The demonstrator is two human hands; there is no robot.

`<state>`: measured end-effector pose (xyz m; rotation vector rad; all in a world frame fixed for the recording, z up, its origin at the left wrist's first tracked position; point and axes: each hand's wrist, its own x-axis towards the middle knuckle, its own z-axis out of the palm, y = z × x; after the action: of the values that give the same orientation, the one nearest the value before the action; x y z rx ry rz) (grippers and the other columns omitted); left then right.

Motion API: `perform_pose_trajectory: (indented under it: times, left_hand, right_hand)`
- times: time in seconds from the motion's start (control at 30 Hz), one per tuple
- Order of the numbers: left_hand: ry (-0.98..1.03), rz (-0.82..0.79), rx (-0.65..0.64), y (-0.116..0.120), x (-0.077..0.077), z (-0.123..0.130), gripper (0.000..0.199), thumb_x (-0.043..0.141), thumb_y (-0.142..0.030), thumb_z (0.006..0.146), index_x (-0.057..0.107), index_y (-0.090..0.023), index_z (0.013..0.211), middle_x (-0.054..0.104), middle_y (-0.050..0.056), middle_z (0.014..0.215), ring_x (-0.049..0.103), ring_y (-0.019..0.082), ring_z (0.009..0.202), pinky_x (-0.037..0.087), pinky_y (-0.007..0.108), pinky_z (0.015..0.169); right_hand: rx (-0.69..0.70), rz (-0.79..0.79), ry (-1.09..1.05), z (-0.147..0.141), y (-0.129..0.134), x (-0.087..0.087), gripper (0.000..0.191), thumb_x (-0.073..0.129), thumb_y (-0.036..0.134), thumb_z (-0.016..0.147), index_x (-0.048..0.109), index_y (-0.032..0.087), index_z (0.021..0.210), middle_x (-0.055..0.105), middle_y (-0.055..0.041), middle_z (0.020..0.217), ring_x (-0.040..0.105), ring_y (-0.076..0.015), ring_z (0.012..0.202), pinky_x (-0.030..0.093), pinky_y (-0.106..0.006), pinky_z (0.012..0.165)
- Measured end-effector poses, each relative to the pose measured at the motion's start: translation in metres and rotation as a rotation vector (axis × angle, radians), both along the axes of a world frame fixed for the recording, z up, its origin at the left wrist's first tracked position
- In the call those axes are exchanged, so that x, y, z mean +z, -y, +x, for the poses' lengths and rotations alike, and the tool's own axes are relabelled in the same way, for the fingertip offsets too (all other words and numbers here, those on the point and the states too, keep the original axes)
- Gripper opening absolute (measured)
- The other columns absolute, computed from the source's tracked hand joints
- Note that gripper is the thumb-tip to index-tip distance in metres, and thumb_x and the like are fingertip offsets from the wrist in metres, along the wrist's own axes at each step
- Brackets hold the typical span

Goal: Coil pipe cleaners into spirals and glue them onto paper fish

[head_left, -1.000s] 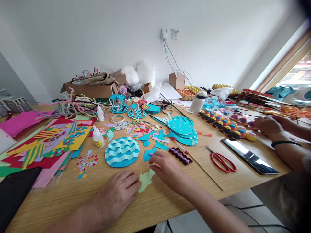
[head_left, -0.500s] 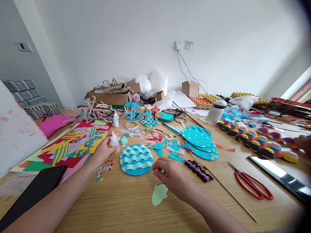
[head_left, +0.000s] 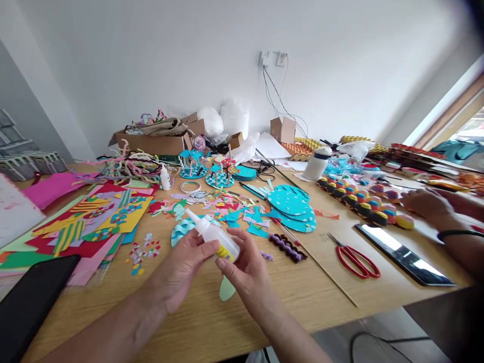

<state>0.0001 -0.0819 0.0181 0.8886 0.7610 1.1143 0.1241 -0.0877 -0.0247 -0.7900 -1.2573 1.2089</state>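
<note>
A white glue bottle (head_left: 215, 237) with a pointed nozzle and a yellow label is held tilted, nozzle up and to the left. My left hand (head_left: 191, 262) grips it near the shoulder, fingers closed. Around its base end, my right hand (head_left: 247, 264) is closed too. Behind the bottle lies a round blue disc (head_left: 179, 233) with wavy light-blue strips, partly covered by the hands. A pale green paper cutout (head_left: 227, 290) rests on the table beneath my right hand, its upper part hidden.
Red-handled scissors (head_left: 357, 259), a thin wooden stick (head_left: 321, 272) and a black tablet-like slab (head_left: 404, 254) lie to the right. Coloured paper scraps (head_left: 230, 201) spread behind. A dark phone (head_left: 41, 297) lies left. Another person's hand (head_left: 427, 204) is at far right.
My left hand has brought the glue bottle from the left of the disc to the front middle. My right hand has closed on it as well. The view has shifted right.
</note>
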Motion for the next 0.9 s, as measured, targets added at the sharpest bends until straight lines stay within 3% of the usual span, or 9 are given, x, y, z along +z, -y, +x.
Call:
perform_pose_trajectory:
  times: [0.13,0.23,0.3,0.37,0.43,0.53,0.67,0.9]
  left_hand:
    - [-0.011,0.020,-0.132,0.012,-0.002,0.021,0.029,0.065,-0.031,0.074,0.060,-0.021,0.100,0.065,0.003,0.097,0.058,0.017,0.092,0.043,0.027,0.080]
    - [-0.327,0.061,-0.222,0.012,-0.017,0.012,0.022,0.054,-0.028,0.080,0.060,-0.019,0.099,0.064,0.005,0.096,0.059,0.018,0.088,0.046,0.029,0.073]
    - [-0.655,0.274,-0.254,0.010,-0.031,-0.001,0.018,0.047,-0.018,0.081,0.064,-0.016,0.085,0.066,0.005,0.085,0.060,0.018,0.081,0.047,0.031,0.074]
    - [-0.929,0.650,-0.241,0.008,-0.047,-0.015,0.027,0.039,-0.009,0.081,0.065,-0.016,0.085,0.066,0.006,0.090,0.059,0.019,0.089,0.045,0.033,0.081]
    - [-1.081,0.968,-0.254,0.008,-0.060,-0.024,0.036,0.033,-0.003,0.081,0.065,-0.018,0.092,0.066,0.007,0.098,0.057,0.019,0.096,0.045,0.033,0.085]
    - [-1.214,1.203,-0.262,0.007,-0.073,-0.030,0.040,0.032,-0.001,0.082,0.062,-0.018,0.104,0.065,0.006,0.108,0.052,0.019,0.106,0.043,0.033,0.091]
    - [-1.294,1.312,-0.245,0.007,-0.080,-0.028,0.038,0.035,-0.004,0.084,0.058,-0.016,0.111,0.064,0.006,0.112,0.049,0.020,0.110,0.043,0.035,0.094]
    - [-1.297,1.298,-0.225,0.008,-0.082,-0.027,0.034,0.036,-0.008,0.087,0.058,-0.017,0.111,0.063,0.006,0.112,0.049,0.020,0.110,0.043,0.037,0.093]
  right_hand:
    - [-0.195,0.006,-0.148,0.017,0.015,0.006,0.031,0.070,0.027,0.068,0.055,0.026,0.095,0.061,0.0012,0.088,0.057,-0.0136,0.074,0.046,-0.024,0.063]
    - [-0.346,-0.041,-0.279,0.043,0.019,0.012,0.032,0.075,0.024,0.064,0.058,0.024,0.091,0.061,0.0027,0.078,0.055,-0.0107,0.066,0.045,-0.021,0.058]
    - [-0.396,-0.093,-0.323,0.061,0.018,0.014,0.030,0.077,0.025,0.060,0.060,0.021,0.084,0.058,0.0035,0.070,0.051,-0.0082,0.059,0.043,-0.019,0.054]
    - [-0.377,-0.149,-0.349,0.074,0.018,0.010,0.030,0.078,0.027,0.058,0.060,0.019,0.081,0.056,0.0035,0.066,0.047,-0.0063,0.053,0.040,-0.017,0.049]
    - [-0.321,-0.196,-0.340,0.080,0.020,0.003,0.030,0.075,0.031,0.062,0.058,0.019,0.084,0.056,0.0032,0.066,0.047,-0.0056,0.049,0.036,-0.017,0.043]
    - [-0.240,-0.221,-0.241,0.078,0.023,-0.009,0.027,0.066,0.038,0.072,0.052,0.021,0.089,0.059,0.0021,0.070,0.052,-0.0076,0.047,0.032,-0.016,0.037]
    - [-0.154,-0.175,-0.080,0.070,0.025,-0.017,0.026,0.062,0.037,0.076,0.049,0.022,0.093,0.061,0.0001,0.074,0.060,-0.0127,0.058,0.036,-0.017,0.039]
    - [-0.094,-0.166,0.091,0.065,0.020,-0.011,0.034,0.071,0.036,0.065,0.057,0.018,0.091,0.058,0.0007,0.069,0.050,-0.0109,0.057,0.040,-0.021,0.048]
